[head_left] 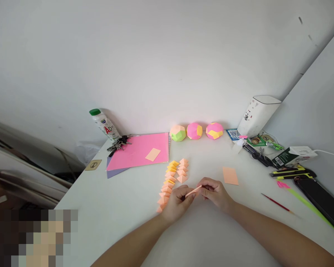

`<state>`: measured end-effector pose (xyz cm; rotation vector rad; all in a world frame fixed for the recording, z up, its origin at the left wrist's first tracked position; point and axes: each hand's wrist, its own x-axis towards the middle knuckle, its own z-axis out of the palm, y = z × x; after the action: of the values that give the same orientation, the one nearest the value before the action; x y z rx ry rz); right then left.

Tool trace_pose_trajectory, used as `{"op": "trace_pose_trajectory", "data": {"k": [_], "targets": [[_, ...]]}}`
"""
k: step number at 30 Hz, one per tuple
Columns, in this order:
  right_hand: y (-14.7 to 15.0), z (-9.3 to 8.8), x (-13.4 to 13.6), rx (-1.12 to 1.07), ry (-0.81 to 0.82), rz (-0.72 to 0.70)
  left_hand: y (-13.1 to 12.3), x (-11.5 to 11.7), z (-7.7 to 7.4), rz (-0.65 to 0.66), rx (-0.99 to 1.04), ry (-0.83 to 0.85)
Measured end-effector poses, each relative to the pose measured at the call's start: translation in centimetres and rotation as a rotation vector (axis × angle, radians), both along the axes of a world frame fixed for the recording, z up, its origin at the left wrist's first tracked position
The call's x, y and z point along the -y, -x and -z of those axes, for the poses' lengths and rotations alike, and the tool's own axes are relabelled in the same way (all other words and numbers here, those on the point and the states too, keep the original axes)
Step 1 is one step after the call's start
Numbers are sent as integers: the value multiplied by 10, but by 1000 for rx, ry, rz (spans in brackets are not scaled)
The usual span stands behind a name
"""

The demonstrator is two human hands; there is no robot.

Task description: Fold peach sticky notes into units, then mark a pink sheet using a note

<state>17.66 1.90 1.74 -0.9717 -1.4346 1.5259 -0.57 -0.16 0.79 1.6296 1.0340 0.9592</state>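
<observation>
My left hand (178, 202) and my right hand (215, 193) meet over the white table (122, 207), both pinched on a small folded orange paper strip (193, 191) held between them. Just left of my left hand lie two rows of several folded orange and yellow paper units (172, 178). A flat orange paper slip (230, 175) lies to the right, behind my right hand.
Three paper balls (195, 131) stand by the wall. A pink sheet (140, 150) with an orange slip lies at the back left, beside keys (119, 143) and a green-capped bottle (103, 124). A white box (257, 115), pens and a dark tablet (323, 202) crowd the right side.
</observation>
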Motion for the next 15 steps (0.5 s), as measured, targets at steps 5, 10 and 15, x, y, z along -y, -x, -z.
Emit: {"op": "trace_pose_trajectory", "data": {"k": [5,10,15], "targets": [[-1,0,-1,11,-19,-5,0,1,0,1,-6,19],[-2,2,-1,16,-10,-8,0,1,-2,6,-8,37],[-1,3,-2,-13,3,-5,0,1,-2,17,-2,49]]}}
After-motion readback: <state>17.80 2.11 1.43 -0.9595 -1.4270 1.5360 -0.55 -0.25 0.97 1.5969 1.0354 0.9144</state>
